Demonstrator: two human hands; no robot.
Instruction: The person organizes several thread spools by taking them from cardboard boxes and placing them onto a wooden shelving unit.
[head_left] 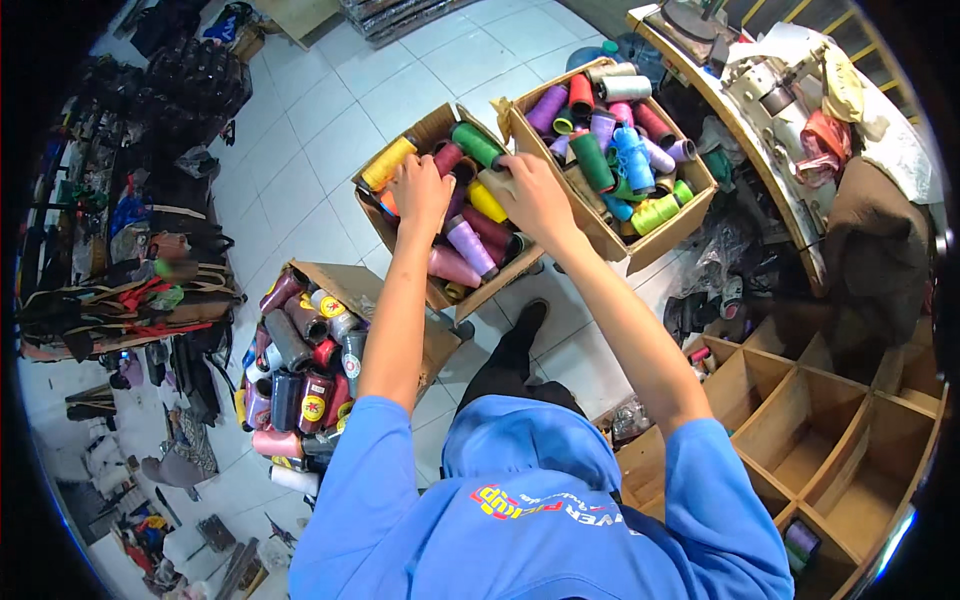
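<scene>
Both my arms reach forward over the middle cardboard box (470, 293), which is full of thread spools. At its left side my left hand (420, 194) has its fingers bent down among the spools, next to a yellow spool (387, 165) and a dark red spool (447, 158). What its fingertips hold, if anything, is hidden. My right hand (535, 197) is at the box's right edge, fingers bent inward by the end of a green spool (477, 145) and above a bright yellow spool (486, 201). Its grip is also unclear. A lilac spool (470, 245) lies nearer me.
A second box (650, 248) of mixed spools stands at the right, touching the first. A third open box (345, 285) at the left overflows with spools. Wooden compartments (805, 420) are at the lower right, a sewing table (735, 130) beyond, and dark piled goods (130, 220) far left.
</scene>
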